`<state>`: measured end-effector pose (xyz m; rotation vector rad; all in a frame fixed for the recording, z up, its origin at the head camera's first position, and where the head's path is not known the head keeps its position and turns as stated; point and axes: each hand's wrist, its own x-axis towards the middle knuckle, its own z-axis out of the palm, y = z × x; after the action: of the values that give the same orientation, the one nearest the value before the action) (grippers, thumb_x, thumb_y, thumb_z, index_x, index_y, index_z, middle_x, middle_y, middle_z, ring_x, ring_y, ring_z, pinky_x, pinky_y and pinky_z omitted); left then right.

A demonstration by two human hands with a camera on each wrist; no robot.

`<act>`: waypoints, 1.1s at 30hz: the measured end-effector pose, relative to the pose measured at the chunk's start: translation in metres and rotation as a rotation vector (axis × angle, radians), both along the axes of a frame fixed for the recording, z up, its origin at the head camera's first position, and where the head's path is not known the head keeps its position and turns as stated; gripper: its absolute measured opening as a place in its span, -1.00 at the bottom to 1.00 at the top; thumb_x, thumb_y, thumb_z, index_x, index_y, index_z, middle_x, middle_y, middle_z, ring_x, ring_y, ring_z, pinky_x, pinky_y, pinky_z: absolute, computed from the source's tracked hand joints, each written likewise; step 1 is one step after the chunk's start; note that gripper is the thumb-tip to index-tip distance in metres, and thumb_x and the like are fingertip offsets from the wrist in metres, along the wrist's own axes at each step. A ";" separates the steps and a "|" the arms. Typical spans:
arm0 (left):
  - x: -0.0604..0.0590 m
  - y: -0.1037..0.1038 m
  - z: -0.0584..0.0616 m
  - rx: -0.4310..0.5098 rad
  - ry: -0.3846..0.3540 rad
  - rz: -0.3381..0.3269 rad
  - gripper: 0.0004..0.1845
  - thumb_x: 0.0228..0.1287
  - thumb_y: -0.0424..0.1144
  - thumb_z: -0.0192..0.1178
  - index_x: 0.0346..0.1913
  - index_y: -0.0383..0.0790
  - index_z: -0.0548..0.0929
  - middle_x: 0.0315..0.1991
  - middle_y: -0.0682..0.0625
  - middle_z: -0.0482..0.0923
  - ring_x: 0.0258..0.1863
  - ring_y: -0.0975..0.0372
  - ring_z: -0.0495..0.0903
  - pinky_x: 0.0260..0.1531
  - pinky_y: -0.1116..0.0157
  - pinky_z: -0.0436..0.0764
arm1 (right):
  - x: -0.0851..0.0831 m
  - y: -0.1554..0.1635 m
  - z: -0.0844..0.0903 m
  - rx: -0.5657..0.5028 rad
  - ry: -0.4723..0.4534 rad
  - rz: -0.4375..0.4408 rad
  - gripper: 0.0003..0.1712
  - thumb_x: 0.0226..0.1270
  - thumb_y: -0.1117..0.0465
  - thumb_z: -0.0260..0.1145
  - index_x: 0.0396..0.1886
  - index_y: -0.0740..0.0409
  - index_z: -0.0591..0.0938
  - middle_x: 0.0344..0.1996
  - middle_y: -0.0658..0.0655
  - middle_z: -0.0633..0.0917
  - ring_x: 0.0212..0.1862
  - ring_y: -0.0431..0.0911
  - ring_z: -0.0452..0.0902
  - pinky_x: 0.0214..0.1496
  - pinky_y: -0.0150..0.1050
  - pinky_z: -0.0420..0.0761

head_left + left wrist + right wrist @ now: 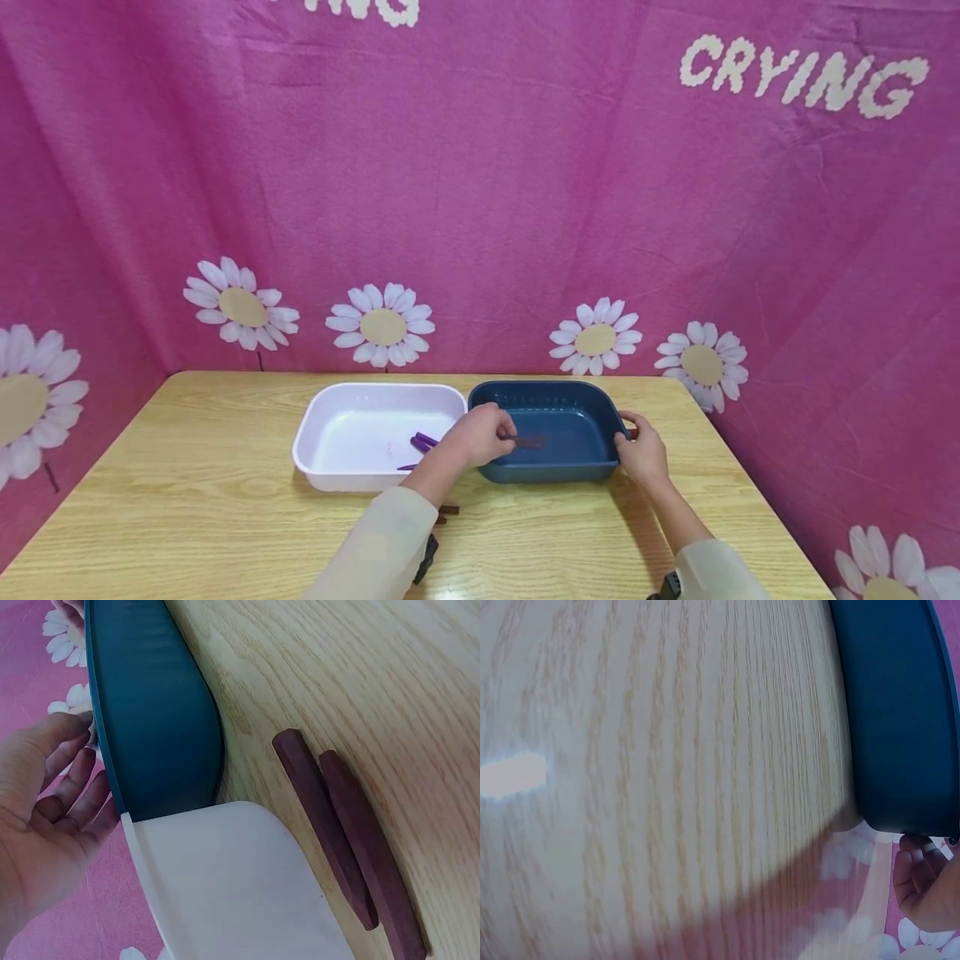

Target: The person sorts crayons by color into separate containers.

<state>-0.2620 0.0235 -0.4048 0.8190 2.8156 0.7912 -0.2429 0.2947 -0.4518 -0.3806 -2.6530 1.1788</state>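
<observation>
My left hand (482, 433) reaches over the near left part of a dark blue basin (547, 473). Its thumb and fingers pinch a thin brown piece (531, 442) with a flat, wider end, which hangs inside the basin; its exact kind is hard to make out. In the left wrist view, the fingers of that hand (64, 787) are curled beside the basin's rim, and the piece is mostly hidden. My right hand (643, 450) grips the basin's right end at the rim, and the right wrist view shows its curled fingers (922, 870) against that end.
A white basin (360, 482) stands against the blue one's left side, with several purple slender pieces (422, 442) in it, partly behind my left arm. Two dark brown faceted sticks (330, 832) lie on the wooden table (225, 517) in front. A pink curtain (480, 208) hangs behind.
</observation>
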 end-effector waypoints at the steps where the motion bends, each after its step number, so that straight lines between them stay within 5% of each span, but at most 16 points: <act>1: 0.000 0.000 0.000 -0.007 0.009 -0.007 -0.82 0.15 -0.21 0.27 -0.21 -0.17 0.71 -0.29 0.02 0.55 -0.27 0.24 0.55 -0.19 0.33 0.55 | 0.000 0.000 0.000 -0.001 -0.001 0.000 -0.50 0.27 0.31 0.09 0.23 0.27 0.39 -0.17 0.40 0.58 -0.24 0.11 0.54 -0.40 -0.35 0.46; 20: -0.003 -0.016 0.003 0.051 -0.010 -0.029 -0.78 0.18 -0.23 0.23 -0.14 -0.23 0.69 -0.20 -0.04 0.62 -0.11 0.14 0.58 -0.03 0.22 0.53 | -0.001 0.000 0.000 0.000 -0.003 -0.002 -0.50 0.27 0.31 0.08 0.23 0.27 0.39 -0.17 0.40 0.58 -0.22 0.11 0.54 -0.40 -0.35 0.47; 33: 0.001 -0.029 0.003 0.128 -0.032 -0.027 -0.79 0.17 -0.24 0.24 -0.17 -0.27 0.69 -0.24 -0.04 0.58 -0.16 0.15 0.55 -0.09 0.21 0.53 | -0.002 0.000 -0.001 -0.001 0.002 -0.002 -0.51 0.27 0.32 0.09 0.22 0.26 0.41 -0.20 0.38 0.59 -0.23 0.10 0.53 -0.39 -0.35 0.45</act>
<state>-0.2606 -0.0054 -0.4016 0.8523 2.7437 0.9796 -0.2445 0.2951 -0.4530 -0.3822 -2.6498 1.1785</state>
